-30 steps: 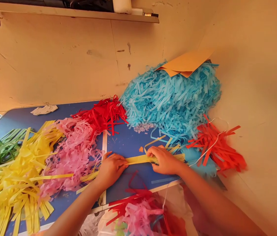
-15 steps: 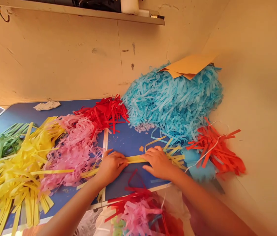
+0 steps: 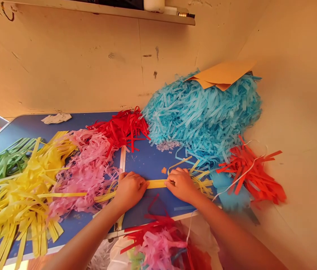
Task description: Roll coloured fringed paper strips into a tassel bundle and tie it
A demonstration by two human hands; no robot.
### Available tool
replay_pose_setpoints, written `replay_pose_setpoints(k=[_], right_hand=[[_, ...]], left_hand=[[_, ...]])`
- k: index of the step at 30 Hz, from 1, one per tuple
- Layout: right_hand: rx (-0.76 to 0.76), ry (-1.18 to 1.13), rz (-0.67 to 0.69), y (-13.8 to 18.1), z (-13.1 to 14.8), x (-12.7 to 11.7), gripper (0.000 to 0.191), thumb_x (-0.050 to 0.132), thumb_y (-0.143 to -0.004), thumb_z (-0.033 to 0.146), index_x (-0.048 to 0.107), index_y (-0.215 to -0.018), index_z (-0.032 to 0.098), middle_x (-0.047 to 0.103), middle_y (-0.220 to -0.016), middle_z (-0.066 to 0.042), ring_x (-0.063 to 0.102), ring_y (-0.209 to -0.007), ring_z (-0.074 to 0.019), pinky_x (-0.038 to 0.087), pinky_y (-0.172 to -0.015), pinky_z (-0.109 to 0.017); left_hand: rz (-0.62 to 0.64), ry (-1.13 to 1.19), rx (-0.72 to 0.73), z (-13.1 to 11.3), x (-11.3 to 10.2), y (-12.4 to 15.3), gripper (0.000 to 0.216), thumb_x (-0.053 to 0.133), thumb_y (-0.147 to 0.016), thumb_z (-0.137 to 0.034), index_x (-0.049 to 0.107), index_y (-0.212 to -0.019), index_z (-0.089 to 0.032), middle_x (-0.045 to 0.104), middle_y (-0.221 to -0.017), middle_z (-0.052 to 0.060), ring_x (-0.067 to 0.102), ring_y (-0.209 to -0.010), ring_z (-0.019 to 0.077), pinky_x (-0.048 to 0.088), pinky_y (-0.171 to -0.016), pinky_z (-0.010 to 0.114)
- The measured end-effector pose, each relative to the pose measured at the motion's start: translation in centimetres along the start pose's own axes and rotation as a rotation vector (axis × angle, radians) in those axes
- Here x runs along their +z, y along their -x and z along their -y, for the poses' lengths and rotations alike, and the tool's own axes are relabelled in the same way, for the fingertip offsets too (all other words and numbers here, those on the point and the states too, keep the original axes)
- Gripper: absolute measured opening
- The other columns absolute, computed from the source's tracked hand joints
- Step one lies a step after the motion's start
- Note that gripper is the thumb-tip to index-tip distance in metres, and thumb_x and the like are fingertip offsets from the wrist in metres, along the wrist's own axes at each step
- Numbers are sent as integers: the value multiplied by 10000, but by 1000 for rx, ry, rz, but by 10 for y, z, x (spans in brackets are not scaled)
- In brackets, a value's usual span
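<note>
A bundle of yellow paper strips lies stretched sideways over the blue table. My left hand is closed on its left part, and my right hand grips it farther right, fingers curled in. Between the two hands the strips run flat and narrow. Loose yellow ends fan out beyond my right hand, and others trail left toward the pink shredded paper. Below, at my lap, hang red strips and a pink tassel on a white string.
A big light-blue fringed heap carries orange paper sheets at the back right. Red strips, yellow strips and green strips cover the left side. Orange-red strips lie at the right by the wall. Overhead is a shelf.
My right fingers, more spread before, have curled around the yellow strips. My left fingers have closed tighter too. The whole view has shifted slightly.
</note>
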State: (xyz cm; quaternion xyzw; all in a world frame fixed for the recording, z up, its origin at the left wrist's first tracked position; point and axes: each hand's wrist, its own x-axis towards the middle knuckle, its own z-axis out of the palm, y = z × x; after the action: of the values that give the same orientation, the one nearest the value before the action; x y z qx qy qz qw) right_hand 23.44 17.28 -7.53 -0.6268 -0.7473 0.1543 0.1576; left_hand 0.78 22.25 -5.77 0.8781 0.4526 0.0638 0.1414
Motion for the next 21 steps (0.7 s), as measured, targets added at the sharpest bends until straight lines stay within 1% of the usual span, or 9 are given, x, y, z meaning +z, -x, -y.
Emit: replay_pose_setpoints(k=[5,14,15,16,17,18,19,20,21], right_hand=[[5,32,-17,-2,-1,4,215,645,-846,220,608,-636,187,614,-703,-12,504,-784,-183,248,-694,-318],[41,90,-74,-3,5,8,257,678,-793,234,525,-591,191,598,-679,0,500,-757,-183,244,-681,-321],[55,100,-94,-3,4,7,222,687,-785,239,540,-624,196,608,-700,0,507,-766,-189,252,-692,-326],[70,111,-117,-3,2,5,170,695,-779,244,563,-680,203,623,-738,-4,518,-787,-199,263,-709,-332],[84,125,-142,-3,-2,1,124,699,-775,243,583,-749,209,639,-786,-12,528,-817,-213,274,-732,-340],[98,140,-168,-2,-5,-4,112,696,-776,232,593,-816,211,650,-834,-23,536,-849,-228,281,-756,-351],[117,157,-195,-1,-9,-10,123,684,-782,211,594,-867,210,655,-874,-40,539,-878,-245,285,-776,-363],[145,175,-224,1,-12,-16,126,665,-792,188,593,-894,207,657,-909,-57,538,-902,-259,287,-789,-375],[164,189,-256,3,-14,-22,116,642,-805,167,593,-904,203,657,-941,-74,537,-925,-270,289,-798,-384]], left_hand=[[-30,-79,-2,-3,3,-4,319,521,-896,-316,673,-637,-209,712,-698,56,612,-770,244,370,-753,401],[-16,-157,1,-3,2,-6,304,556,-903,-346,662,-653,-208,711,-694,56,623,-759,262,382,-746,407],[-27,-167,-2,-3,2,-5,271,567,-902,-349,672,-695,-207,711,-711,61,623,-768,269,385,-754,416],[-45,-174,-8,-4,1,-4,218,579,-900,-350,690,-777,-207,721,-770,70,626,-806,280,390,-778,430],[-69,-181,-3,-5,0,-3,174,585,-903,-339,699,-889,-209,731,-867,84,626,-869,292,390,-817,446],[-94,-191,24,-6,-1,-2,174,578,-913,-311,688,-1009,-217,726,-984,96,616,-947,299,383,-867,459],[-110,-203,80,-7,-1,0,202,560,-927,-271,665,-1095,-232,709,-1083,98,598,-1019,298,367,-920,469],[-110,-214,157,-8,-2,1,223,534,-941,-226,652,-1128,-249,694,-1136,89,578,-1065,289,346,-967,472],[-93,-223,243,-8,-2,2,237,505,-949,-181,655,-1114,-258,694,-1135,76,568,-1077,276,329,-1000,473]])
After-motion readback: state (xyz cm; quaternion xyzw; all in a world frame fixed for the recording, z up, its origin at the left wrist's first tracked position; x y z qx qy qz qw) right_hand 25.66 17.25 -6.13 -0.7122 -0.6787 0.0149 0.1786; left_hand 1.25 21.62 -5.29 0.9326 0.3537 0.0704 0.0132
